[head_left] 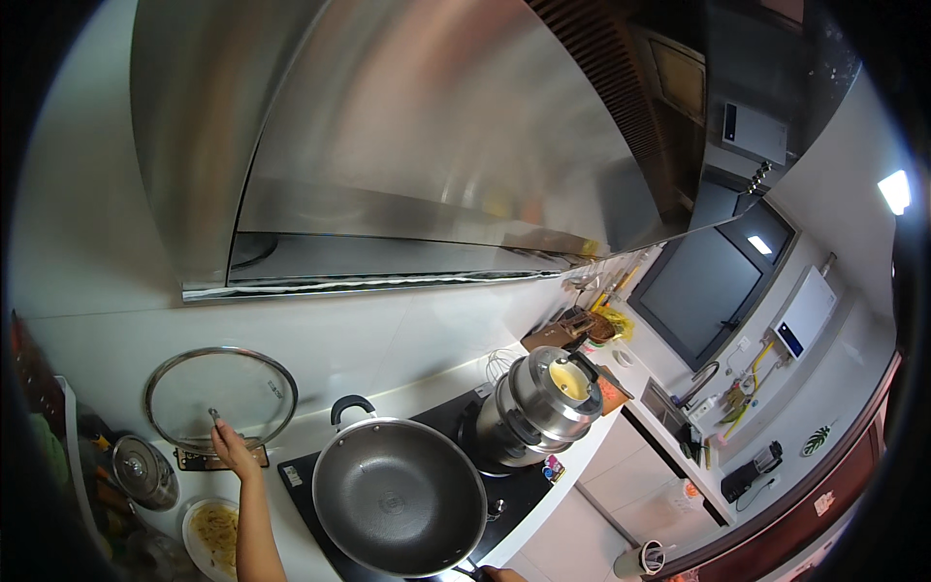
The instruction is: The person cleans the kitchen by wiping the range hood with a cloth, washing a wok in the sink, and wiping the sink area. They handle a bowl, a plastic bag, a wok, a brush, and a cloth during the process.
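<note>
My left hand point(236, 452) grips the small knob of a round glass pan lid point(218, 385) with a metal rim, tilted up near the white wall. The lid's lower edge is by a dark patterned stand point(195, 460) on the counter. A wok point(400, 495) with a dark, bare inside sits on the black cooktop point(298, 484). At the bottom edge, my right hand point(503, 575) is on the wok's long handle point(471, 571); most of this hand is cut off. Left of my left forearm stands a plate point(190, 535) of yellowish food.
A stacked metal pot point(524, 415) stands on the cooktop's right side. A lidded steel canister point(145, 473) is at the left. The steel range hood point(436, 145) hangs low overhead. Beyond the pot are a sink point(662, 407) and a bin point(631, 561).
</note>
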`<state>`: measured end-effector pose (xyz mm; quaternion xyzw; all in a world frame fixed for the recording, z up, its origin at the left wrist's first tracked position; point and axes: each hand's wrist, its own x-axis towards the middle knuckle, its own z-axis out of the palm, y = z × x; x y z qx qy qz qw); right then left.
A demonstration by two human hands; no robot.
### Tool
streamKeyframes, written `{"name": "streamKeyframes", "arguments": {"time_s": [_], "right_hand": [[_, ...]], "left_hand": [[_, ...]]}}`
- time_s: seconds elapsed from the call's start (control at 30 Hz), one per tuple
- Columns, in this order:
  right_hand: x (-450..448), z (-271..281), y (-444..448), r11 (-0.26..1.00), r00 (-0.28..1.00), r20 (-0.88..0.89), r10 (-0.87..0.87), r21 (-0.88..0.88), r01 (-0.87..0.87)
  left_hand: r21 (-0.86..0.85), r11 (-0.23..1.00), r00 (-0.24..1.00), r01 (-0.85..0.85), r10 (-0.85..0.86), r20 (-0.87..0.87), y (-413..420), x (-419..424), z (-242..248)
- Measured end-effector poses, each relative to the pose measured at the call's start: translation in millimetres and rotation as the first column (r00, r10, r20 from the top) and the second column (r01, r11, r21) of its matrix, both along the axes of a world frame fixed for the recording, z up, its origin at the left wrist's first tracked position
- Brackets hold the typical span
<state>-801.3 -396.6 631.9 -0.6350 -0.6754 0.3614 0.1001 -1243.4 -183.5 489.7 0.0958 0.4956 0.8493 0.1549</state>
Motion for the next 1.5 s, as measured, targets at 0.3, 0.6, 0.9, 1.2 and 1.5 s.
{"name": "streamKeyframes", "arguments": {"time_s": [0.3,0.6,0.9,1.2,1.5], "right_hand": [[1.6,-12.6,3.5,0.999,0.999,-0.043,-0.017,-0.035,0.015],[19.6,-42.0,3.5,0.998,0.997,-0.054,0.058,0.041,-0.056],[26.9,-46.8,9.2,0.996,0.997,0.007,0.083,0.011,-0.083],[33.8,-38.3,13.7,0.978,0.980,0.095,0.173,-0.138,-0.159],[36.8,-34.9,8.3,0.955,0.990,-0.139,0.039,0.298,0.005]], "left_hand": [[0.031,0.999,1.000,-0.019,0.019,0.004,3.7,10.0,3.1],[0.038,0.996,0.997,0.078,-0.079,0.022,-15.0,27.6,15.5],[-0.015,1.000,0.987,0.027,-0.029,-0.157,-45.3,36.7,37.0],[0.018,0.978,0.798,-0.209,0.181,-0.574,-68.7,42.0,74.9],[-0.119,0.946,0.679,-0.302,0.126,-0.724,-133.1,76.3,156.3]]}}
